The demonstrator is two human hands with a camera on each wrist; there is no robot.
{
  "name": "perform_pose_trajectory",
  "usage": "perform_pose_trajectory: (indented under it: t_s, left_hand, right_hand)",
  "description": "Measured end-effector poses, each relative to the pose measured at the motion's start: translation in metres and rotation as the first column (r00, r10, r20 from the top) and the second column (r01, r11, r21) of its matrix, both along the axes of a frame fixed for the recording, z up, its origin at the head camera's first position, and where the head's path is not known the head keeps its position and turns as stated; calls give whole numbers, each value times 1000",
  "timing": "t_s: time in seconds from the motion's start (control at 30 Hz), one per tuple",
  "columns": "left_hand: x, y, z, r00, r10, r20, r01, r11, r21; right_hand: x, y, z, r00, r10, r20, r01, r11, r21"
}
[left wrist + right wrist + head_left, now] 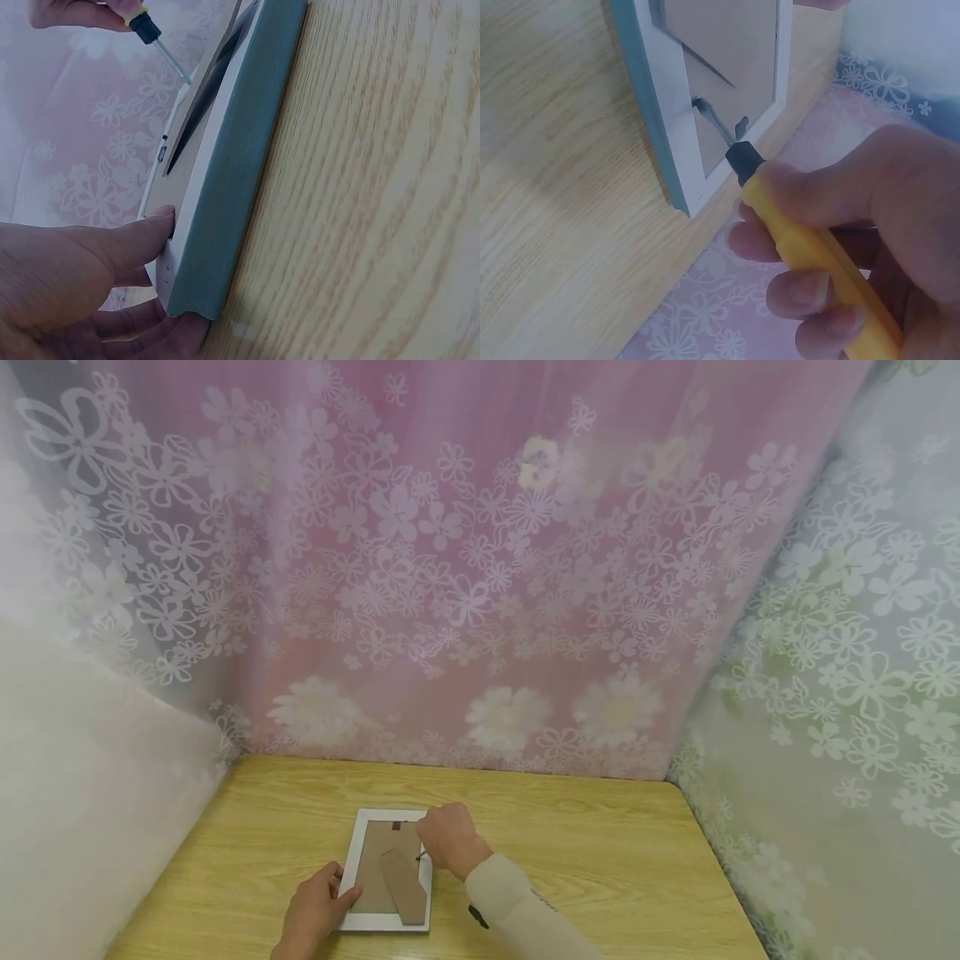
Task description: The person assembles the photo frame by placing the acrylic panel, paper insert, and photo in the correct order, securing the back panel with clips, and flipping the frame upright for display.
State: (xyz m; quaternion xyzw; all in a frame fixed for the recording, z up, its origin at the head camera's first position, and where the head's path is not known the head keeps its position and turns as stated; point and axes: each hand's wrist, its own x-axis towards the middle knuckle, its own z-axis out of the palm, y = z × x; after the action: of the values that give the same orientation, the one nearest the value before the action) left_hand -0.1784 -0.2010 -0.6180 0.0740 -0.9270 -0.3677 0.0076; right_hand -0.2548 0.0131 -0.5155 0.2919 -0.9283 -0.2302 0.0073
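A picture frame (378, 922) lies face down on the wood-grain table, with white back edges, green-grey sides (232, 172) and a brown backing board (727, 45). A brown stand flap (403, 885) slants across the backing. My left hand (311, 906) grips the frame's near left corner, thumb on the back and fingers at the underside. In my right hand (453, 839) is a screwdriver (821, 277) with a yellow handle and black collar. Its metal tip meets the inner edge of the frame's right side, beside the backing. A small dark tab (742, 127) shows at the backing's far end.
Around the frame spreads the table (585, 860). Pink flower-patterned cloth (465, 568) hangs behind it, and pale patterned cloth (862, 693) borders the right side. Whitish cloth (90, 777) closes off the left.
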Motion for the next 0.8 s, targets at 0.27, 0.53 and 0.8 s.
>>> perform_pose_trajectory:
  t_s: [0.27, 0.53, 0.8]
  left_hand:
    - [-1, 0, -3, 1000, -4, 3, 4, 1000, -17]
    - [-2, -1, -1, 1000, -25, -18, 25, 999, -21]
    - [-1, -2, 0, 1000, -25, -10, 25, 1000, -14]
  right_hand:
    - [0, -5, 1, 1000, 17, -22, -17, 1000, 15]
    - [0, -8, 1, 998, 23, -54, -21, 999, 37]
    - [2, -13, 0, 998, 22, -65, -19, 998, 55]
